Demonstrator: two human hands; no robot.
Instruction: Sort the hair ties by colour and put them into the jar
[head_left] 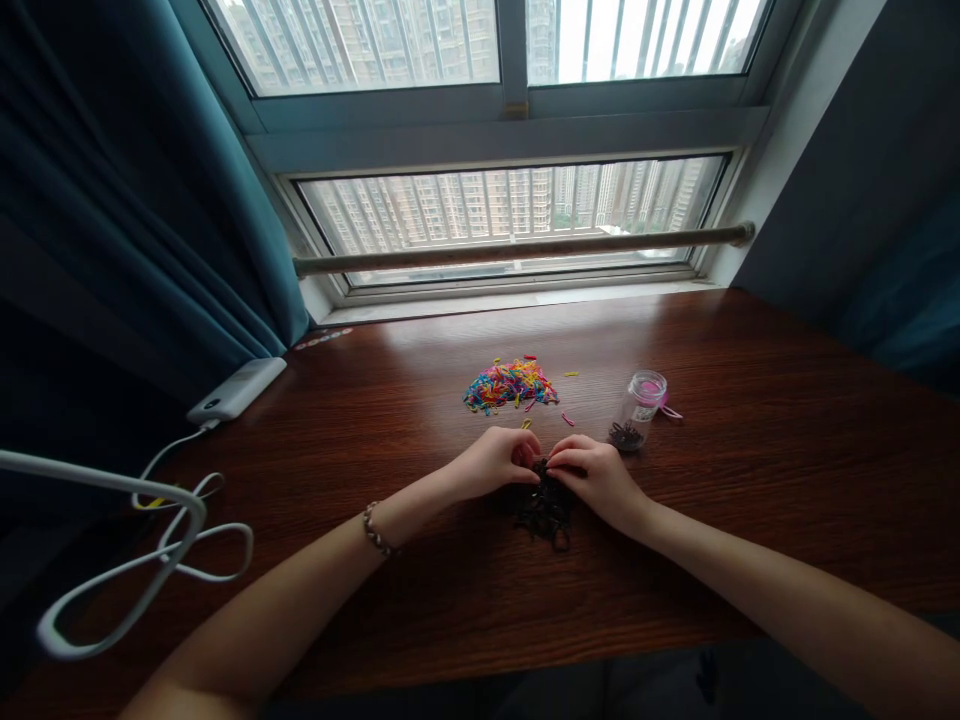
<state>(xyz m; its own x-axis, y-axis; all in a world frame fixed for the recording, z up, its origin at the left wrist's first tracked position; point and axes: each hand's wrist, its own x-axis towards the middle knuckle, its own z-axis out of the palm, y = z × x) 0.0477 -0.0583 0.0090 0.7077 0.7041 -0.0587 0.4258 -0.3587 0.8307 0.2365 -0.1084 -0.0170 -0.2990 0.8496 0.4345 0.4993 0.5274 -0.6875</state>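
A pile of small black elastic hair bands (546,518) lies on the dark wooden table in front of me. At its far end, my left hand (501,462) has thumb and fingers pinched at some of the black bands. Just to the right, my right hand (596,478) also pinches at those bands, its fingertips close to the left ones. Which bands each hand grips is partly hidden by the fingers. Beyond my hands is a heap of colourful elastic bands (511,385). A clear jar (645,400) stands tilted in view by my right hand, with black bands at its bottom.
A few stray coloured bands lie near the heap, among them a pink one (568,419). Left on the table are a white power bank (238,388) and a looped white cable (180,525). A blue curtain (180,180) hangs at the left; the window (517,140) is behind the table.
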